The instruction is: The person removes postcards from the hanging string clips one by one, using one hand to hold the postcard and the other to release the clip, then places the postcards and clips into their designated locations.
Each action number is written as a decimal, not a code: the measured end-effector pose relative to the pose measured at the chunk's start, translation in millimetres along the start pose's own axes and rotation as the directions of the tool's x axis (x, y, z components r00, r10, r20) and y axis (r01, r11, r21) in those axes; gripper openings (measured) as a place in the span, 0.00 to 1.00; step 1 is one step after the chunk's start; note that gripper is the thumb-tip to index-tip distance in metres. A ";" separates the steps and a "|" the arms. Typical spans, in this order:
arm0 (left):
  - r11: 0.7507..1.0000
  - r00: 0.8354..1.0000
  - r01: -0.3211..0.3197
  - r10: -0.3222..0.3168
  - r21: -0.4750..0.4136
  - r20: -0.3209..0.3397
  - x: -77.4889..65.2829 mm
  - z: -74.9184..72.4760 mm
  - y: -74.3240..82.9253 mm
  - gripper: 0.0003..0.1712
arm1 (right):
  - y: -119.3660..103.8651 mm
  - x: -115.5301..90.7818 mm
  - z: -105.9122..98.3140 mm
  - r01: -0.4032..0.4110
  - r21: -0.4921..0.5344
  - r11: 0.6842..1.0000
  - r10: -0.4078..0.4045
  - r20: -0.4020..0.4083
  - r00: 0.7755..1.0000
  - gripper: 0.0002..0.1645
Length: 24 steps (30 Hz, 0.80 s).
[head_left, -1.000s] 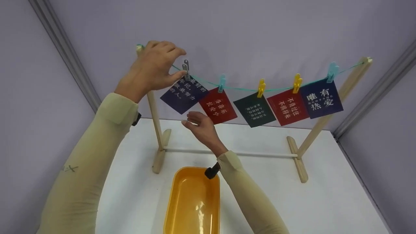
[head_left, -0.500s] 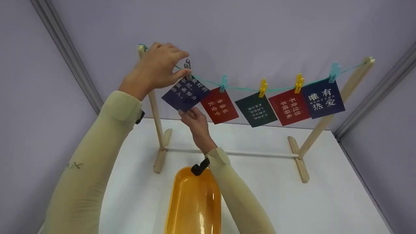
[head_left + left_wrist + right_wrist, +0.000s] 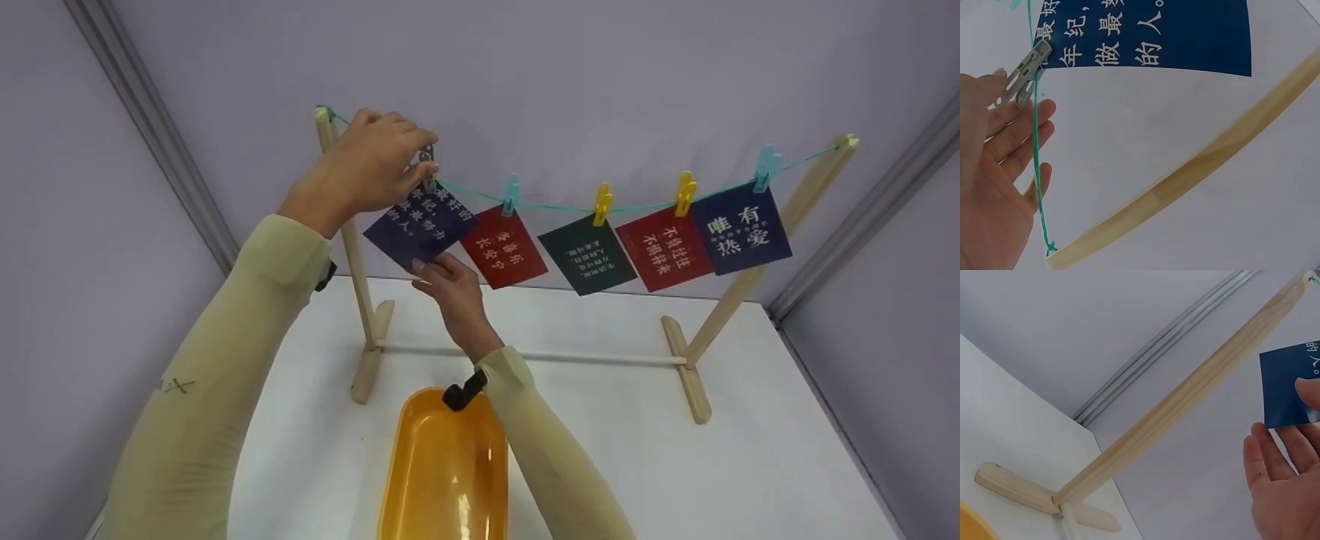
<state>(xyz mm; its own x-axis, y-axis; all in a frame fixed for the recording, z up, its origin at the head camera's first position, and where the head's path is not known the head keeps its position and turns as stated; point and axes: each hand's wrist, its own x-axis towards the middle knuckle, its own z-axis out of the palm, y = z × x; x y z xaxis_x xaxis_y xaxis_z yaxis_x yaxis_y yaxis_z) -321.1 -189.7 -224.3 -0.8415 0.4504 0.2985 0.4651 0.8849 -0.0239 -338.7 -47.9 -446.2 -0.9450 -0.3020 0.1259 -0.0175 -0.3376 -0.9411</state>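
Note:
In the head view my left hand (image 3: 367, 166) is at the left end of a green string, pinching a grey clothespin (image 3: 1028, 72) by its handles between thumb and fingers. From that clothespin hangs a dark blue card (image 3: 421, 226) with white characters, tilted like a diamond. My right hand (image 3: 456, 289) pinches the card's lower part, thumb on the printed face and fingers behind, as the right wrist view shows. Beside it a red card (image 3: 504, 247) hangs from a light blue clothespin (image 3: 511, 195), its upper left edge partly behind the blue card.
Further right hang a green card (image 3: 587, 255), another red card (image 3: 664, 249) and another blue card (image 3: 742, 229) on clothespins. Wooden posts (image 3: 772, 247) with feet hold the string, joined by a white rod (image 3: 600, 359). A yellow tray (image 3: 442, 480) lies on the white table (image 3: 750, 465).
My right hand has risen to the blue card's lower part and taken hold of it. My left fingers have closed in on the grey clothespin's handles. The card has shifted slightly left.

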 end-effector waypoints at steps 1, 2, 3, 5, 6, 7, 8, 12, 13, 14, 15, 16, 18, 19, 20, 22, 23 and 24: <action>1.000 1.000 -0.002 0.002 -0.007 0.000 -0.6 0.2 -0.3 0.28 | -0.3 -1.6 0.0 0.000 -0.004 1.000 0.000 0.010 1.000 0.24; 1.000 1.000 -0.003 0.003 -0.017 0.000 -1.4 0.3 -0.6 0.27 | -0.7 -3.1 -0.1 0.002 -0.013 1.000 -0.002 0.016 1.000 0.24; 1.000 1.000 -0.005 0.005 -0.030 0.000 -2.0 0.4 -0.7 0.26 | -0.9 -4.9 -0.4 0.003 -0.028 1.000 -0.002 0.020 1.000 0.23; 0.998 1.000 -0.009 0.009 -0.068 -0.001 -3.2 -0.1 -1.3 0.25 | -0.8 -7.6 -1.6 0.010 -0.050 0.999 -0.009 0.020 1.000 0.23; 0.996 1.000 -0.013 0.013 -0.089 0.000 -4.0 -0.8 -1.7 0.24 | -0.5 -8.7 -2.5 0.020 -0.053 0.998 -0.019 0.016 1.000 0.22; 0.994 1.000 -0.017 0.017 -0.107 0.002 -4.8 -1.7 -2.3 0.24 | 0.1 -9.8 -3.6 0.029 -0.055 0.998 -0.029 0.008 1.000 0.22; 0.991 1.000 -0.016 0.017 -0.131 0.008 -5.7 -3.2 -3.0 0.24 | 0.6 -10.5 -4.9 0.039 -0.057 0.998 -0.039 0.000 0.999 0.21; 0.978 0.999 0.012 -0.002 -0.208 0.049 -11.7 -12.2 -8.0 0.23 | 3.8 -11.5 -8.0 0.066 -0.036 0.997 -0.067 -0.025 0.997 0.17; 0.974 0.998 0.024 -0.010 -0.224 0.066 -13.1 -14.5 -9.0 0.23 | 4.9 -11.4 -8.9 0.066 -0.033 0.997 -0.067 -0.033 0.997 0.17; 0.970 0.996 0.038 -0.018 -0.240 0.085 -14.2 -16.6 -9.6 0.22 | 5.8 -11.4 -9.9 0.064 -0.026 0.998 -0.065 -0.040 0.997 0.16; 0.966 0.994 0.050 -0.025 -0.253 0.103 -15.1 -18.3 -10.2 0.22 | 6.7 -11.4 -11.1 0.059 -0.018 0.998 -0.060 -0.050 0.997 0.15; 0.963 0.992 0.063 -0.031 -0.263 0.122 -15.7 -19.5 -10.6 0.22 | 7.5 -11.4 -12.4 0.054 -0.014 0.998 -0.054 -0.059 0.997 0.14; 0.957 0.988 0.078 -0.036 -0.280 0.151 -16.1 -21.6 -10.8 0.22 | 8.8 -11.6 -14.9 0.042 -0.005 0.999 -0.042 -0.076 0.996 0.14; 0.956 0.987 0.080 -0.035 -0.283 0.159 -16.0 -22.3 -10.8 0.22 | 9.3 -11.3 -16.1 0.039 -0.003 0.999 -0.039 -0.081 0.996 0.14; 0.956 0.986 0.078 -0.033 -0.282 0.162 -15.9 -22.7 -10.8 0.21 | 9.4 -11.3 -17.1 0.035 -0.004 0.999 -0.036 -0.085 0.996 0.14; 0.960 0.988 0.063 -0.021 -0.272 0.155 -15.3 -23.0 -10.9 0.20 | 9.8 -11.2 -18.7 0.030 -0.012 0.999 -0.031 -0.089 0.996 0.16; 0.964 0.989 0.053 -0.014 -0.262 0.147 -15.0 -23.0 -10.7 0.20 | 10.1 -11.1 -19.3 0.027 -0.015 1.000 -0.029 -0.090 0.995 0.16; 0.966 0.990 0.044 -0.008 -0.254 0.140 -14.7 -23.0 -10.4 0.19 | 10.4 -10.9 -19.8 0.026 -0.019 0.999 -0.027 -0.091 0.995 0.16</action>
<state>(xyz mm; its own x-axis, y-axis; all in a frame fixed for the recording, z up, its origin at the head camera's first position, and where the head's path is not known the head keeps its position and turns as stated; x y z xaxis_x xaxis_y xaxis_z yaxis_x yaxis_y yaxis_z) -307.2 -208.3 -206.5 -0.8754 0.4555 0.1617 0.4824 0.8445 0.2328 -335.1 -30.5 -463.6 -0.9700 -0.2102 0.1225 -0.0481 -0.3282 -0.9434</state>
